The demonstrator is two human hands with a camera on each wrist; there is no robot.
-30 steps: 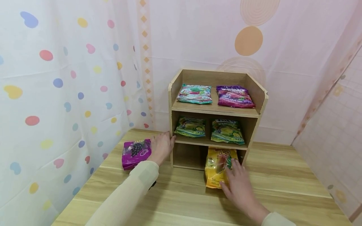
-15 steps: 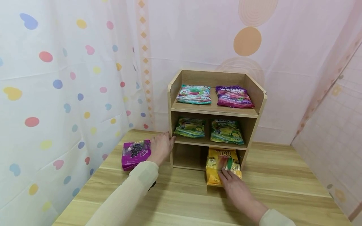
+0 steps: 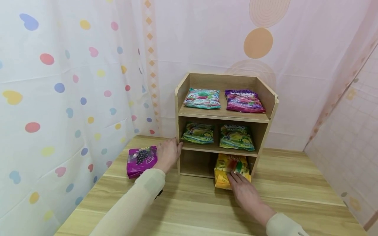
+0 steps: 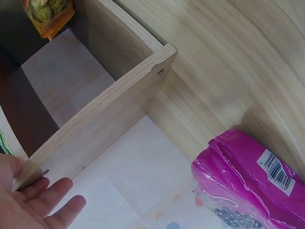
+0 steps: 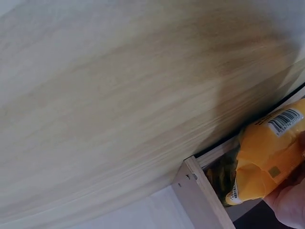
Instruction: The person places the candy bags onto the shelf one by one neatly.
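Observation:
A small wooden shelf (image 3: 223,115) with three levels stands on the table. My left hand (image 3: 169,153) holds its left side panel, thumb at the front edge and fingers (image 4: 53,198) along the outer face. A yellow candy bag (image 3: 222,180) with a mango picture sits partly inside the bottom level, at the right, its front end sticking out. My right hand (image 3: 245,193) presses on the bag's front with straight fingers. In the right wrist view the orange end of the bag shows past the shelf's edge, with only part of the hand in view.
A purple candy bag (image 3: 141,162) with a grape picture lies on the table left of the shelf. The top level bears a teal bag (image 3: 203,98) and a purple-pink bag (image 3: 245,101). Two green bags, left (image 3: 198,133) and right (image 3: 237,137), lie on the middle level.
My right hand has moved onto the yellow candy bag's front, and the bag has slid further into the bottom level. The left hand has stayed on the panel.

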